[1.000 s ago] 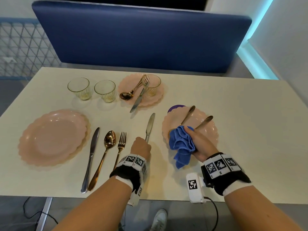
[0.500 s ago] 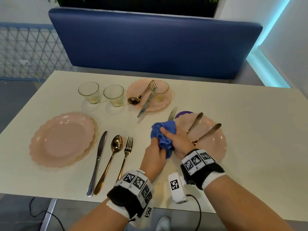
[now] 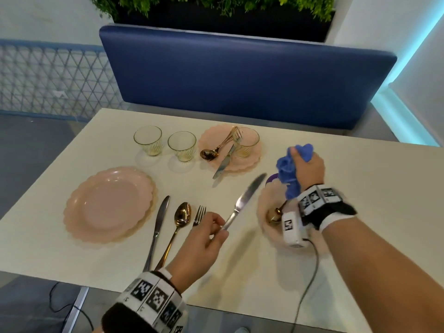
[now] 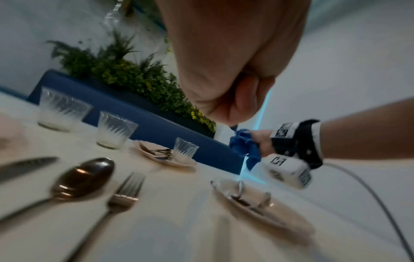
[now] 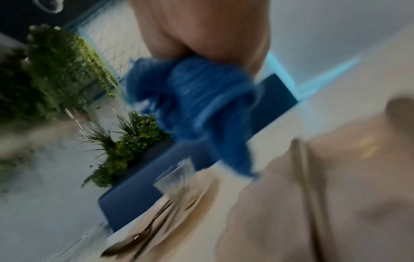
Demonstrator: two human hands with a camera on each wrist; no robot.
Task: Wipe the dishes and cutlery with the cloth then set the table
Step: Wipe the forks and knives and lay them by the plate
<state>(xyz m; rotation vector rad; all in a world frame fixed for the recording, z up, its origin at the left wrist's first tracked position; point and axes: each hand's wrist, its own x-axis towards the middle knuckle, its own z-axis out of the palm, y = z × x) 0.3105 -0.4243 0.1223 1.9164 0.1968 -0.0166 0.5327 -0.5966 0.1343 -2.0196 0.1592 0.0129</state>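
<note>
My left hand point(image 3: 211, 233) pinches the handle of a silver knife point(image 3: 245, 200) and holds it raised above the table, blade pointing up and right. My right hand point(image 3: 306, 168) grips a bunched blue cloth point(image 3: 289, 173) in the air over a pink plate point(image 3: 264, 207), apart from the knife. On that plate lies a gold spoon point(image 3: 275, 213), partly hidden by my right wrist. The left wrist view shows my curled fingers point(image 4: 226, 99) from behind, with the cloth point(image 4: 245, 148) beyond them. In the blurred right wrist view the cloth point(image 5: 197, 109) hangs from my fist.
A pink plate point(image 3: 108, 205) lies at the left with a knife point(image 3: 159, 222), gold spoon point(image 3: 180, 221) and fork point(image 3: 199, 215) beside it. Two glasses point(image 3: 147, 140) stand at the back. A far plate point(image 3: 211, 145) holds cutlery and a glass point(image 3: 247, 141). A blue bench point(image 3: 240, 75) backs the table.
The cloth was wrapped round the knife blade half a second ago. My right hand has since pulled the cloth off to the right, and my left hand has lifted the knife clear.
</note>
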